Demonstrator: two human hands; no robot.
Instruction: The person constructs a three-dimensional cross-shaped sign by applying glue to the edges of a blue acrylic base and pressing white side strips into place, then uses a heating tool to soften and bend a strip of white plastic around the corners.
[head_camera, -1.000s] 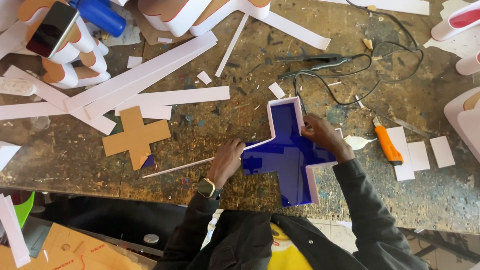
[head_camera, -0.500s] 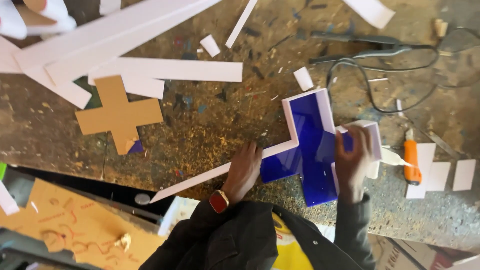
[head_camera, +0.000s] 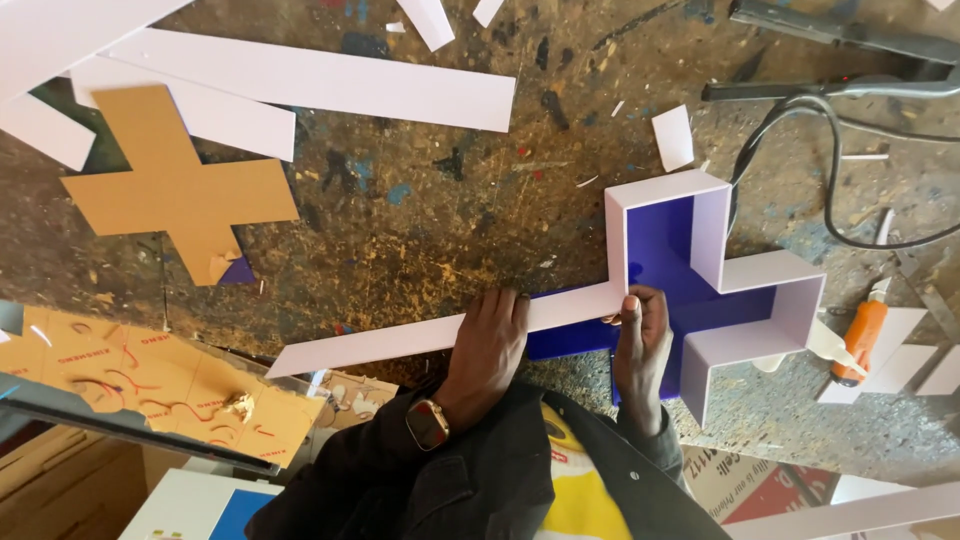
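Left hand (head_camera: 487, 345) lies flat, fingers spread, palm down on the long white strip (head_camera: 400, 342), pinning it to the workbench (head_camera: 420, 220). The strip runs from lower left up to the blue cross (head_camera: 690, 290), where it meets the white side wall (head_camera: 655, 190) already standing around the cross's edge. Pressing down likely keeps the loose end from springing away while the other end is bent into place.

Right hand (head_camera: 640, 345) sits at the corner where strip joins cross, fingers curled closed over the strip's end, apparently holding it against the blue edge; exact pinch hidden from this angle. A watch (head_camera: 428, 424) is on the left wrist.

The blue cross lies face down at the near right of the bench, wall wrapped around its far and right arms, near-left side still bare.

Around: tan cardboard cross (head_camera: 175, 190) far left, wide white strips (head_camera: 300, 85) beyond it, small white offcut (head_camera: 672, 137) just beyond the blue cross, black cable (head_camera: 790, 160) looping far right, orange knife (head_camera: 860, 340) right of the cross, well apart from both hands.
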